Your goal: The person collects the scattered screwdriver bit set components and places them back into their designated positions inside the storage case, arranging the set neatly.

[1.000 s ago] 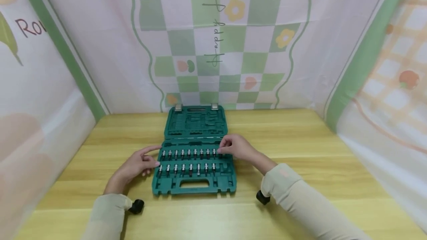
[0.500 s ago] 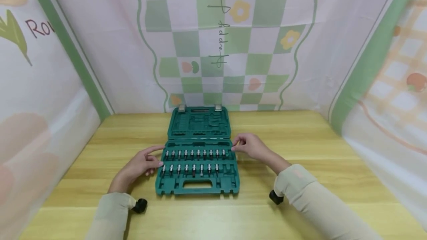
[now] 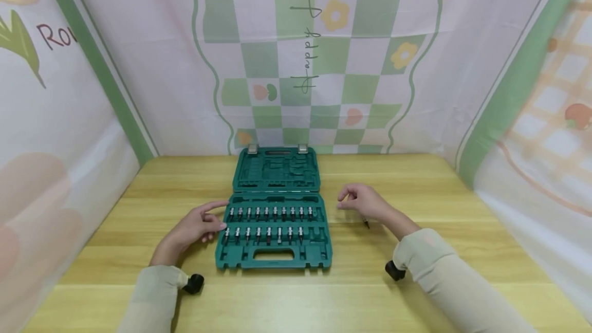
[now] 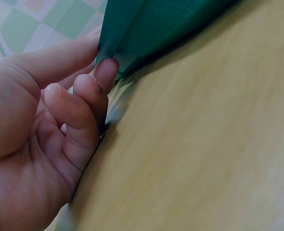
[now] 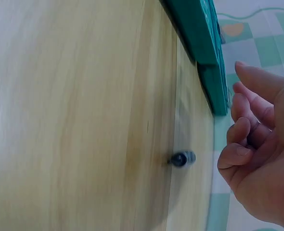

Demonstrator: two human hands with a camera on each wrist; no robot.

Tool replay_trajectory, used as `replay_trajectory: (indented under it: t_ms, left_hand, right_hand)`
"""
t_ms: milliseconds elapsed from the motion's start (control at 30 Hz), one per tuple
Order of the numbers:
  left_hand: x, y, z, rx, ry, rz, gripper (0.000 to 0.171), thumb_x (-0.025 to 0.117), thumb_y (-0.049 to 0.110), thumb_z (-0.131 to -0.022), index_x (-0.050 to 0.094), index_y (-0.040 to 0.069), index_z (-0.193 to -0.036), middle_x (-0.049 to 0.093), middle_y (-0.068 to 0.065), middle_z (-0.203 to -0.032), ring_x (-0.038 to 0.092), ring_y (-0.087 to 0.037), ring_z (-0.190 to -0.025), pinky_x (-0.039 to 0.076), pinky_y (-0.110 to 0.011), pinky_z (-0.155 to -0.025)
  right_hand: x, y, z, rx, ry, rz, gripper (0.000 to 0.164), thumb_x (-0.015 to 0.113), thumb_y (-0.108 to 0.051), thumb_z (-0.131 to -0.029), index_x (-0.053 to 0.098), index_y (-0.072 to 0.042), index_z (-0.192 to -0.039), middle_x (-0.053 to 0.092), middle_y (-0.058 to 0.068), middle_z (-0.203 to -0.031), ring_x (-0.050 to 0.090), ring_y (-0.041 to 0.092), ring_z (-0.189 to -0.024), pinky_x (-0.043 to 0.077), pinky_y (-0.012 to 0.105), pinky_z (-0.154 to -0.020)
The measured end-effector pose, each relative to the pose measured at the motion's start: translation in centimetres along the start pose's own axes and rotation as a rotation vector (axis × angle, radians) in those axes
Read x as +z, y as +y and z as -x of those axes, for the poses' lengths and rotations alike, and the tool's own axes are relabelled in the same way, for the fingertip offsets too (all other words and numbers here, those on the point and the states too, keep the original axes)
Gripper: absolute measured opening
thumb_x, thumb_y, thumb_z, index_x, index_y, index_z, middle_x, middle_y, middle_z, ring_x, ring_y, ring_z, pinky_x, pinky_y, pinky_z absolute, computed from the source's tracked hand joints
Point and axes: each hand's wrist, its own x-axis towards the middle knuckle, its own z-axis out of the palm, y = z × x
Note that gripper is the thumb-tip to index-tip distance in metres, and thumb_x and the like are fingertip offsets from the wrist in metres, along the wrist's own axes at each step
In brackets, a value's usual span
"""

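A green plastic socket case (image 3: 321, 262) lies open on the table, its lid (image 3: 277, 168) folded back. Two rows of silver-and-dark bit sockets (image 3: 279, 235) stand in its slots. My left hand (image 3: 191, 230) rests at the case's left side, forefinger stretched along it; in the left wrist view its fingertips touch the green wall (image 4: 147, 29). To the right of the case hovers my right hand (image 3: 365, 202), loosely curled with nothing in its fingers. A single bit socket (image 5: 183, 159) is below that hand, apart from its fingers, tip toward me in the head view (image 3: 366, 222).
A wooden table (image 3: 439, 194) carries everything. Behind it hangs a cloth (image 3: 319, 60) with green and white checks, and cloth walls close off both sides. Black wrist cameras (image 3: 194, 284) sit at both cuffs.
My right hand has left the upper row's right end and moved right, off the case. A bit socket now shows beneath it. My left hand stays at the case's side.
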Motion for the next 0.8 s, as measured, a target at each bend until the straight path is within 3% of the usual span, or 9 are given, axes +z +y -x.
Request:
replay_trajectory:
  t_ms: [333,533,800]
  left_hand:
    - [0.0,-0.1,0.0,-0.003,0.004,-0.007,0.065,0.067,0.009,-0.092,0.037,0.008,-0.150,0.066,-0.014,-0.084,0.052,-0.017,-0.057,0.047,-0.027,-0.050]
    - [0.0,0.0,0.0,-0.005,0.001,-0.004,0.066,0.068,0.010,-0.092,0.036,0.008,-0.150,0.066,-0.014,-0.084,0.052,-0.017,-0.057,0.046,-0.027,-0.050]
    - [0.0,0.1,0.1,-0.002,-0.007,0.010,0.068,0.068,0.012,-0.092,0.035,0.009,-0.151,0.065,-0.014,-0.084,0.051,-0.017,-0.057,0.047,-0.027,-0.050]
  right_hand:
    - [-1.6,1.5,0.6,-0.019,-0.116,0.054,0.012,0.068,-0.010,-0.091,0.067,0.000,-0.098,0.047,0.003,-0.063,0.041,0.017,-0.057,0.039,0.033,-0.056]
    - [-2.5,2.4,1.3,0.019,-0.179,0.020,0.017,0.068,-0.009,-0.090,0.065,0.001,-0.103,0.057,0.008,-0.071,0.049,0.018,-0.062,0.044,0.034,-0.059]
    - [-3.3,3.2,2.1,0.034,-0.228,-0.031,0.021,0.071,-0.003,-0.085,0.064,0.005,-0.104,0.060,0.008,-0.074,0.052,0.018,-0.066,0.044,0.030,-0.061]
